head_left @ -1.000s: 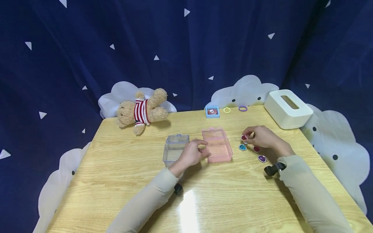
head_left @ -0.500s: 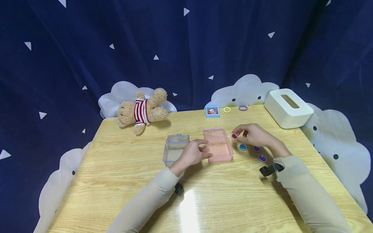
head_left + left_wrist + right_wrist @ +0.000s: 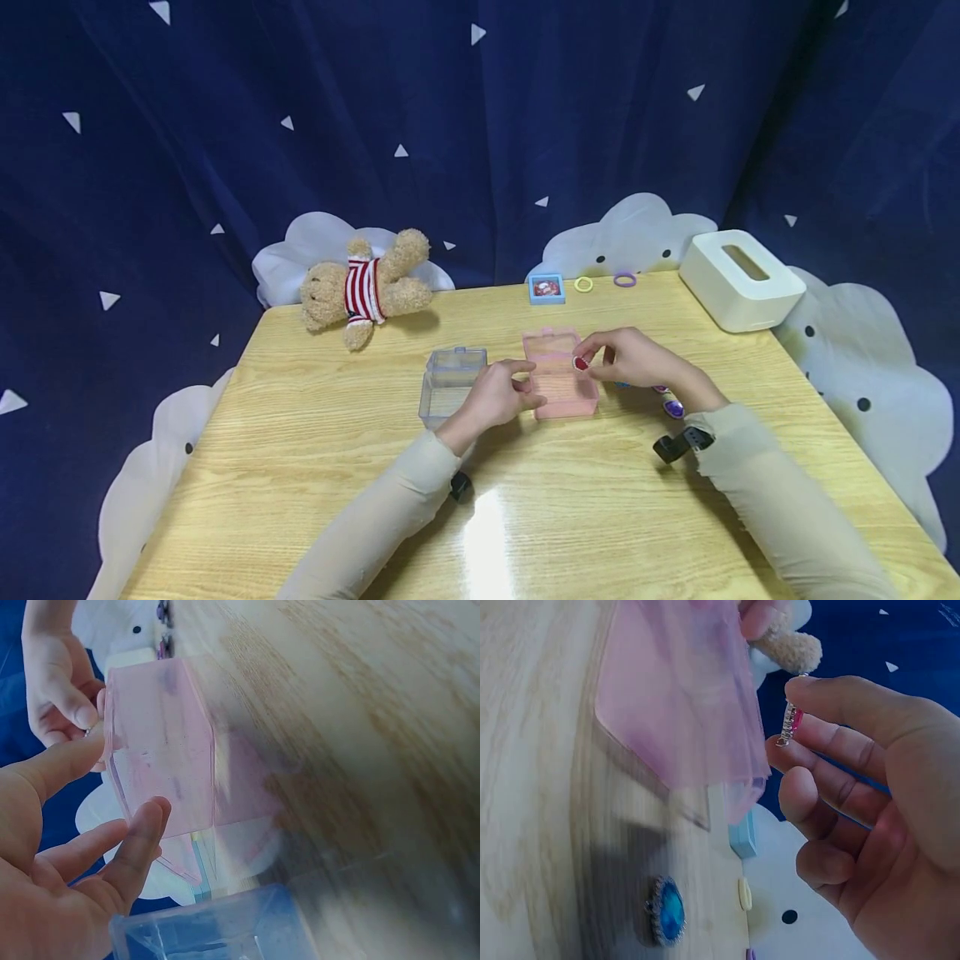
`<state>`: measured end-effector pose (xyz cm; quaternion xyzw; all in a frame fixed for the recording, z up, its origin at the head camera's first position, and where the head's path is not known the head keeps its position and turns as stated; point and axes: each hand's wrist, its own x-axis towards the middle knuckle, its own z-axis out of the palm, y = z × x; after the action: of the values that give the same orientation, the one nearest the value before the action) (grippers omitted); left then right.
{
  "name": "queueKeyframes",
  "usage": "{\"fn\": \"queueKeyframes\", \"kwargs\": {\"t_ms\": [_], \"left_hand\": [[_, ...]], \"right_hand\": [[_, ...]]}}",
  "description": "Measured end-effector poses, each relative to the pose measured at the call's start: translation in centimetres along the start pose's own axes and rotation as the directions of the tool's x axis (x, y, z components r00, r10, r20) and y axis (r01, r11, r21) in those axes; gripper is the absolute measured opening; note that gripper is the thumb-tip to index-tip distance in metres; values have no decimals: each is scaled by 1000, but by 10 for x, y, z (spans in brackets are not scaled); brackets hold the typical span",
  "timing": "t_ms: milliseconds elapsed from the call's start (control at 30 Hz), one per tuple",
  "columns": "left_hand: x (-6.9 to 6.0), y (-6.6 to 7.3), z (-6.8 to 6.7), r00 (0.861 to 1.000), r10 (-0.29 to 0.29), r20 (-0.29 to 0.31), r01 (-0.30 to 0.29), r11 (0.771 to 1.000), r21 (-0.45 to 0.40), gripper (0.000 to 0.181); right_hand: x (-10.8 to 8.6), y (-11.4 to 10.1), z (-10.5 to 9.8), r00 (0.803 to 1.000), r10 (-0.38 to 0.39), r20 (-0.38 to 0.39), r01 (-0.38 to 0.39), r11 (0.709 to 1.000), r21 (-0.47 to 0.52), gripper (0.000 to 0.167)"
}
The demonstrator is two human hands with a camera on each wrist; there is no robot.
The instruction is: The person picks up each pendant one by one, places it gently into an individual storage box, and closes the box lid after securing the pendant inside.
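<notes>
My right hand (image 3: 633,357) pinches a red gem charm (image 3: 580,363) with a silver beaded rim, above the right side of a lidded pink clear box (image 3: 566,408). In the right wrist view the charm (image 3: 789,721) is edge-on between thumb and fingertip. My left hand (image 3: 497,393) is at the pink box's left side, its fingers loosely bent and apart, with fingertips (image 3: 154,811) at the wall. The box's lid is up. A blue gem charm (image 3: 669,911) lies on the table, mostly hidden by my right hand in the head view. Purple gem charms (image 3: 673,408) lie nearer me.
A grey-blue clear box (image 3: 438,400) with raised lid stands left of the pink one. Behind are a small blue-framed box (image 3: 547,288), a yellow ring (image 3: 583,284) and a purple ring (image 3: 625,279). A teddy bear (image 3: 365,287) lies back left; a white tissue box (image 3: 738,283) stands back right.
My right hand has lifted the red charm off the table and carried it left, to above the pink box. The left hand has stayed in place.
</notes>
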<state>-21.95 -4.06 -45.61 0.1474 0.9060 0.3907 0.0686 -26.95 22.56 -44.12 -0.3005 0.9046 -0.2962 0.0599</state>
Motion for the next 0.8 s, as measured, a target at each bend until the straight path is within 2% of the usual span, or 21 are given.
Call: {"fn": "queueKeyframes", "kwargs": {"t_ms": [367, 600, 800], "left_hand": [[0, -1, 1, 1000, -4, 2, 4, 1000, -1, 57], [0, 1, 0, 1000, -14, 2, 14, 1000, 4, 57], [1, 1, 0, 1000, -21, 5, 21, 1000, 2, 57]], "right_hand": [[8, -7, 17, 993, 3, 121, 0, 1000, -29, 23], [10, -9, 28, 993, -31, 111, 42, 994, -104, 23], [12, -13, 30, 993, -19, 113, 38, 984, -172, 25]]}}
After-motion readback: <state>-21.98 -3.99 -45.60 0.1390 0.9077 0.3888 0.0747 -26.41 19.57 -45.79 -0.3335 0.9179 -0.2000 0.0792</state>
